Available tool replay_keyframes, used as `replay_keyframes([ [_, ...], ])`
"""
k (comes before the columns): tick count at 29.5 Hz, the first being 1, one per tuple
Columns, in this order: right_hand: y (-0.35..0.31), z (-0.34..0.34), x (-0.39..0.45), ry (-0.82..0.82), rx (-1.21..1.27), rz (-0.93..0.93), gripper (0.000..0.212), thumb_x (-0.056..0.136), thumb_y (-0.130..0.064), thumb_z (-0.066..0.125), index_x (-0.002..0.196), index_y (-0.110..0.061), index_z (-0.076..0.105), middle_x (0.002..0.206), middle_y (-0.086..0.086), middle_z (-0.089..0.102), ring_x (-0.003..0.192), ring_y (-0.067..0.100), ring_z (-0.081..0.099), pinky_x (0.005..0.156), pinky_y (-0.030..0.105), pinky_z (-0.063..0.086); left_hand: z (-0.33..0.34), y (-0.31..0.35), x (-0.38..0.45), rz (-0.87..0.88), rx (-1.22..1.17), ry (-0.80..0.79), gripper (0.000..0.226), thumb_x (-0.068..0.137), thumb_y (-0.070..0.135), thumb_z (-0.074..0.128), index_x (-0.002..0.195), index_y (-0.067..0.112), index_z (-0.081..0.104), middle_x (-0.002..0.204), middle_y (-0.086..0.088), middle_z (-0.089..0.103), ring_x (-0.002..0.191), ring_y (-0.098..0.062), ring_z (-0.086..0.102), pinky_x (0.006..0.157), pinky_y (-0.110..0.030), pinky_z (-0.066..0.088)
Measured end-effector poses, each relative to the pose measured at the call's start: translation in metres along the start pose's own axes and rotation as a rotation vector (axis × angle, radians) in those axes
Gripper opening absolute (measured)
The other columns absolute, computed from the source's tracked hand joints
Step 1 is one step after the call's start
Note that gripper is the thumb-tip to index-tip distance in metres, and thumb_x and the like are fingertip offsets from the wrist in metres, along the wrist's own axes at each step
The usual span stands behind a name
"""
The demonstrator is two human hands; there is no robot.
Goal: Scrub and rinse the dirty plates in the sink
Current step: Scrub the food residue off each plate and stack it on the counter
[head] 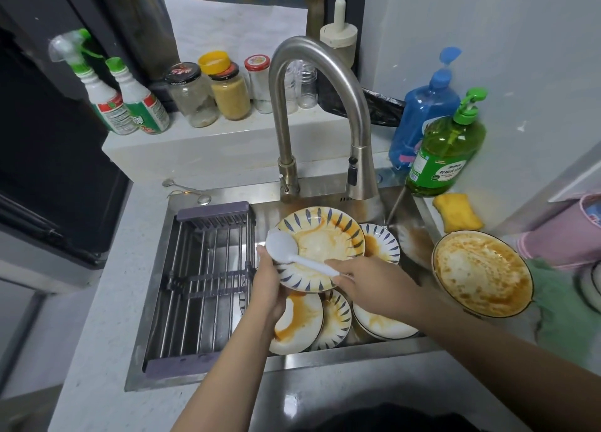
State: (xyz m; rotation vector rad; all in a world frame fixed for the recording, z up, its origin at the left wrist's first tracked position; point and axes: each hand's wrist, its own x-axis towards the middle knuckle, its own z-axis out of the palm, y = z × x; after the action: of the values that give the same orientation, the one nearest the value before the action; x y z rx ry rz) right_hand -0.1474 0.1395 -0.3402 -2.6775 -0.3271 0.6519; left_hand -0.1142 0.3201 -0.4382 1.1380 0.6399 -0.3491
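While the plate is gripped at its rim by the left hand and tilted over the sink, the brush, grasped in the right hand, is best swept firmly across the orange stains.

- The left hand is out in front, over the sink. Its fingers curl round the near left edge of a plate, and the thumb sits on top of the rim.
- The left arm is bare. It comes up from the bottom of the view and leans a little to the right.
- The right hand is just beside the left hand. Its fingers pinch the handle of a white brush.
- The right arm is bare too. It comes in from the lower right corner and points up and left.
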Motion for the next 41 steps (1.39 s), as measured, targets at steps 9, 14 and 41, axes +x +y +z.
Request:
replay_keyframes([
  [9,0.007,-0.040,-0.018,-0.295,-0.125,-0.022,0.035,0.097,-0.034,0.042,0.128,-0.036,0.057,0.102,-0.003,0.068,0.088,0.017,0.063,0.071,0.031,0.050,-0.005,-0.003,-0.003,-0.039,-0.076,0.072,0.045,0.101,0.048,0.034,0.119,0.011,0.052,0.096,-0.010,0.064,0.080,-0.027,0.063,0.057,-0.036,0.056],
  [14,0.020,-0.057,-0.015,-0.086,-0.456,0.098,0.032,0.097,-0.031,0.041,0.123,-0.037,0.058,0.080,-0.009,0.056,0.076,0.010,0.057,0.069,0.027,0.049,-0.009,-0.003,0.001,0.018,0.027,0.049,0.040,0.103,0.049,0.029,0.125,0.028,0.055,0.119,-0.004,0.067,0.107,-0.026,0.064,0.091,-0.055,0.051],
  [41,0.010,-0.007,-0.012,0.111,-0.495,-0.051,0.039,0.103,-0.030,0.030,0.142,-0.035,0.031,0.064,-0.006,0.038,0.052,0.010,0.035,0.046,0.024,0.028,-0.011,-0.003,-0.015,0.059,0.351,0.018,0.046,0.101,0.050,0.030,0.119,0.018,0.057,0.099,-0.004,0.066,0.084,-0.017,0.064,0.052,-0.023,0.051],
])
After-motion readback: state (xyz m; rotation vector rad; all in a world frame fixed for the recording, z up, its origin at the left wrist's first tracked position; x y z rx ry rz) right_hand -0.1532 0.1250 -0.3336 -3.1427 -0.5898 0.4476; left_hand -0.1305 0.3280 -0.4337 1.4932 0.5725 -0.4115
